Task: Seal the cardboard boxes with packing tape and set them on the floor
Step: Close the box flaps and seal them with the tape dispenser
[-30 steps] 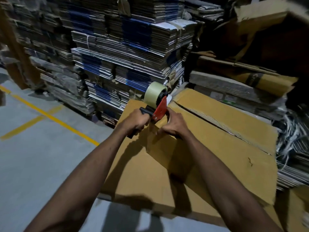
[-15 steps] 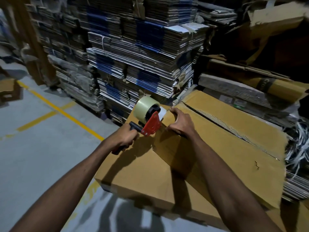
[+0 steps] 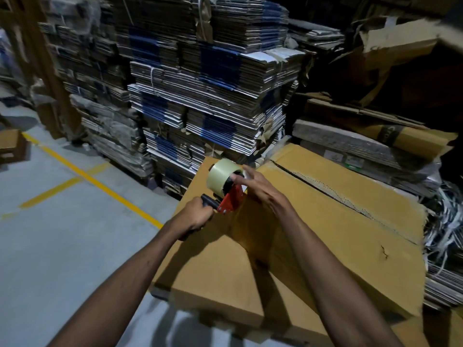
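Note:
A large brown cardboard box [image 3: 338, 246] fills the lower right, its top flaps meeting along a ragged seam. My left hand [image 3: 196, 216] grips the black handle of a red tape dispenser [image 3: 229, 199] carrying a roll of clear tape [image 3: 221, 177], held just above the box's far left corner. My right hand [image 3: 258, 187] hovers beside the dispenser with fingers spread, fingertips near the roll's hub. Whether they touch the tape end is unclear.
Tall stacks of flattened cartons [image 3: 205, 91] stand right behind the box. More flattened cardboard [image 3: 370, 136] and loose strapping [image 3: 448, 221] lie to the right. Grey floor [image 3: 62, 246] with yellow lines [image 3: 100, 184] spreads to the left, with a small box [image 3: 12, 146] at the far left edge.
My right hand has lifted off the box flap and opened its fingers beside the tape roll. The dispenser stays in my left hand at the box's far corner.

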Motion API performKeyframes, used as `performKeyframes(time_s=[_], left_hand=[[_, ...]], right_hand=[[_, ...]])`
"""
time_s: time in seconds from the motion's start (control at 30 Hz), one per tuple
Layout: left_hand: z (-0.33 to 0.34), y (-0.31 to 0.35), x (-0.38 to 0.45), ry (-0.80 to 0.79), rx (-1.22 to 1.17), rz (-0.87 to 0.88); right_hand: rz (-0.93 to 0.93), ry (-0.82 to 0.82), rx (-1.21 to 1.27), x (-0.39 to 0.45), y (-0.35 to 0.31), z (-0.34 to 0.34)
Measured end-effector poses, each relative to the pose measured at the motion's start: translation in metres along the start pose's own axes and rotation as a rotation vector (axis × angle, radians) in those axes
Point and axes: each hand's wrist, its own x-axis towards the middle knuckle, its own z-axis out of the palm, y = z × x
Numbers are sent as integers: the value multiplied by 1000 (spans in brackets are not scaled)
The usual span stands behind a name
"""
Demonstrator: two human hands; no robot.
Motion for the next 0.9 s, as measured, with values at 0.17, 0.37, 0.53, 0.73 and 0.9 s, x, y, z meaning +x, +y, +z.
performKeyframes(time_s=[0.17,0.37,0.53,0.73,0.9], left_hand=[[1,-9,5,18,6,2],[10,-20,7,57,65,48],[4,-23,10,38,266,80],[10,-54,17,44,281,41],[2,-82,24,43,356,-44]], right_hand=[[-69,172,-22,-3,-6,30],[-218,308,-26,-17,12,44],[-184,310,-207,-17,26,44],[-160,219,-459,-14,34,48],[-101,71,-180,-21,30,8]])
